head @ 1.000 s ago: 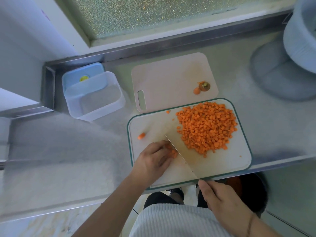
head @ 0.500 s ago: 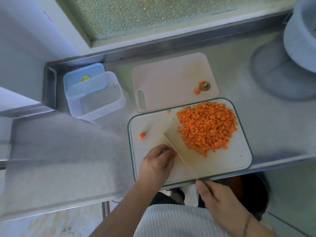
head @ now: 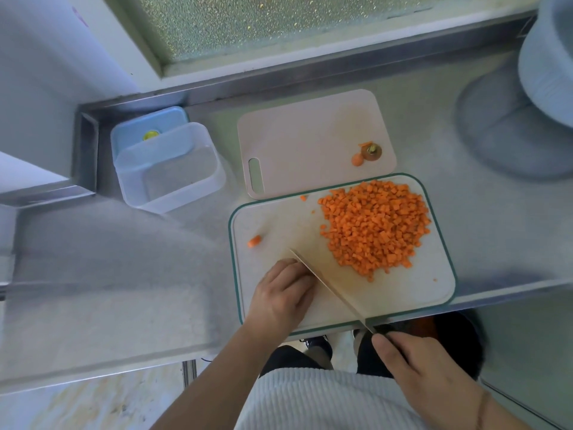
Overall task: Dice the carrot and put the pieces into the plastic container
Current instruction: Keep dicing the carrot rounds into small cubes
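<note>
A heap of diced carrot [head: 375, 225] lies on the right half of the green-rimmed cutting board [head: 434, 283]. My left hand [head: 282, 296] rests on the board's near left part, fingers curled down against the knife blade [head: 328, 287]; the carrot piece under them is hidden. My right hand [head: 424, 377] grips the knife handle just off the board's front edge. One stray carrot chunk [head: 255, 241] sits at the board's left side. The clear plastic container [head: 173, 172] stands to the far left with nothing in it.
A blue lid [head: 148, 125] lies behind the container. A second pale board [head: 304, 141] farther back carries the carrot top and scraps [head: 370, 152]. A large grey round vessel [head: 548, 63] stands at the far right. The steel counter ends just past the board's front edge.
The knife blade and my left hand have shifted slightly left along the board. The orange pieces seen at my fingertips earlier are now covered by my fingers.
</note>
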A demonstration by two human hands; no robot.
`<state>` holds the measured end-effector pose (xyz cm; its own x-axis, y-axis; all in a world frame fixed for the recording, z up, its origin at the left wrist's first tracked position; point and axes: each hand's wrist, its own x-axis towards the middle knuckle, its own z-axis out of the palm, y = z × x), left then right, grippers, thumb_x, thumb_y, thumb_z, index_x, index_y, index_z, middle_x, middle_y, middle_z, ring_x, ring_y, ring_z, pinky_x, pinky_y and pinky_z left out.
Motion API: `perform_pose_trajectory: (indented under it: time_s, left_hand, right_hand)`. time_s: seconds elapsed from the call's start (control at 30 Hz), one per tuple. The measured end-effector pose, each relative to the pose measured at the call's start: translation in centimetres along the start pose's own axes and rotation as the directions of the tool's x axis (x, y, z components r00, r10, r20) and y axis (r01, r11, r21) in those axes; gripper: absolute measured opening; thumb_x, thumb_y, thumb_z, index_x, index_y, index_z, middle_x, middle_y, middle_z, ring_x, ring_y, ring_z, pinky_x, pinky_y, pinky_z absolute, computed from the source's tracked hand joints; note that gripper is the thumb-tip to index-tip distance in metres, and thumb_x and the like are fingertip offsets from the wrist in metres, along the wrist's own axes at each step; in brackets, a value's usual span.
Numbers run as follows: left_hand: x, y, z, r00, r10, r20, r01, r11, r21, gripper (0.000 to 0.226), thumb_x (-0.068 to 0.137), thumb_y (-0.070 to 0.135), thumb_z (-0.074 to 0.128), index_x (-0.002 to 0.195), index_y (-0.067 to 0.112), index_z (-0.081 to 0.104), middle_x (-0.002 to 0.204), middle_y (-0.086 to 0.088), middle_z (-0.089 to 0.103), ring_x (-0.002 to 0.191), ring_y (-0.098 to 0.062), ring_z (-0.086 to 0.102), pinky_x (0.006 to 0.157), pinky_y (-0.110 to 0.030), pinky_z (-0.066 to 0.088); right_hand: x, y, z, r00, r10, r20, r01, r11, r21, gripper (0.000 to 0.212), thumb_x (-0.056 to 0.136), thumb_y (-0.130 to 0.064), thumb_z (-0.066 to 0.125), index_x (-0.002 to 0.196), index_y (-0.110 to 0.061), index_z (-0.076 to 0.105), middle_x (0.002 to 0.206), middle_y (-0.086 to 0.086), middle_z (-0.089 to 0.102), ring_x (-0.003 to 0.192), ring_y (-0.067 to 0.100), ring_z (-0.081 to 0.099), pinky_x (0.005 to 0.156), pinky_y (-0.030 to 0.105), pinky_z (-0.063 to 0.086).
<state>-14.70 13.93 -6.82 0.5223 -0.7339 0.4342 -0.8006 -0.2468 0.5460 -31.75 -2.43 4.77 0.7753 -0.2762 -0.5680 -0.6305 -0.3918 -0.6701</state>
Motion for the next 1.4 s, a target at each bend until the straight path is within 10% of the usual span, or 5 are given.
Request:
perform_pose_trajectory:
  time_s: [0.4, 0.63, 1.0, 1.13, 1.4]
  left_hand:
    - [0.4, -0.1, 0.0, 0.999, -0.027, -0.021, 0.026, 0.999, -0.037, 0.009, 0.084, 0.000, 0.079, 0.093, 0.003, 0.078, 0.105, -0.006, 0.074, 0.094, -0.027, 0.069, 0.086, -0.036, 0.056]
    - [-0.3, -0.2, 0.2, 0.999, -0.020, -0.044, 0.020, 1.000, 0.004, 0.005, 0.088, 0.005, 0.075, 0.090, 0.000, 0.077, 0.100, -0.009, 0.066, 0.089, -0.029, 0.064, 0.087, -0.033, 0.054]
    - [0.0, -0.2, -0.1, 0.998, -0.045, -0.053, 0.044, 0.999, -0.026, 0.005, 0.082, 0.000, 0.079, 0.086, 0.003, 0.077, 0.098, -0.007, 0.074, 0.090, -0.024, 0.069, 0.088, -0.032, 0.056]
    - [-0.1, -0.2, -0.2, 0.999, -0.023, -0.038, 0.023, 1.000, -0.001, 0.001, 0.087, 0.002, 0.075, 0.087, 0.002, 0.077, 0.098, -0.008, 0.073, 0.091, -0.025, 0.069, 0.088, -0.033, 0.056]
    - [-0.4, -0.3, -0.4, 0.999, -0.026, -0.028, 0.026, 1.000, -0.002, 0.007, 0.089, 0.001, 0.070, 0.085, 0.001, 0.074, 0.094, -0.009, 0.071, 0.088, -0.026, 0.067, 0.083, -0.032, 0.056]
  right_hand:
    - [2.4, 0.7, 0.8, 0.996, -0.074, 0.042, 0.074, 0.997, -0.005, 0.067, 0.085, -0.071, 0.018, 0.083, -0.022, 0.064, 0.080, -0.003, 0.068, 0.084, 0.008, 0.061, 0.082, 0.027, 0.047]
    - [2.3, -0.9, -0.1, 1.000, -0.017, 0.005, 0.016, 0.995, 0.103, 0.050, 0.088, -0.055, 0.032, 0.059, -0.019, 0.049, 0.051, -0.004, 0.043, 0.051, 0.005, 0.041, 0.055, 0.030, 0.037]
    - [2.5, -1.0, 1.1, 0.996, -0.046, 0.077, 0.046, 0.999, 0.005, 0.063, 0.088, -0.068, 0.020, 0.080, -0.024, 0.064, 0.075, -0.013, 0.066, 0.079, -0.001, 0.059, 0.082, 0.023, 0.046]
    - [3.9, -1.6, 1.3, 0.998, -0.065, 0.026, 0.065, 0.998, -0.001, 0.062, 0.087, -0.064, 0.021, 0.061, -0.013, 0.047, 0.055, 0.006, 0.049, 0.058, 0.019, 0.049, 0.065, 0.038, 0.043]
    - [0.8, -0.9, 0.3, 0.994, 0.032, 0.103, -0.038, 0.997, 0.062, 0.041, 0.087, -0.052, 0.033, 0.059, -0.024, 0.045, 0.047, -0.009, 0.048, 0.051, 0.005, 0.047, 0.056, 0.017, 0.032]
